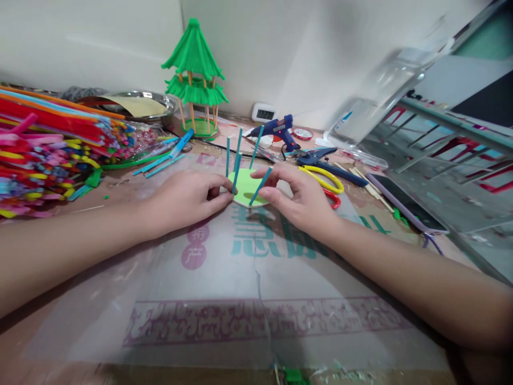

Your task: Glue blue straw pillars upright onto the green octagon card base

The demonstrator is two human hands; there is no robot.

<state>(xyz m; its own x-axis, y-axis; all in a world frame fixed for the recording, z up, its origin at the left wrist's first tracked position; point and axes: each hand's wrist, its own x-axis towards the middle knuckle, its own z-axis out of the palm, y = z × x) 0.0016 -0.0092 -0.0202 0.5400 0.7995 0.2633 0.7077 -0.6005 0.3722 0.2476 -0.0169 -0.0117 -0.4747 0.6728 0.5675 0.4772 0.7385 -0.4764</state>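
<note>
A light green disc (245, 188) lies on the table between my hands, with several teal sticks (238, 159) standing up from it. My left hand (188, 197) pinches the disc's left edge, thumb and fingers closed on it. My right hand (296, 195) pinches the lower end of a slanted teal stick (259, 187) that leans onto the disc, the other fingers curled.
A green pagoda model (195, 75) stands behind. A heap of coloured straws (44, 144) fills the left. A blue glue gun (280, 131), yellow and red scissors (326, 184), blue pliers (328, 160), a phone (404, 200) and loose teal sticks (168, 155) lie around.
</note>
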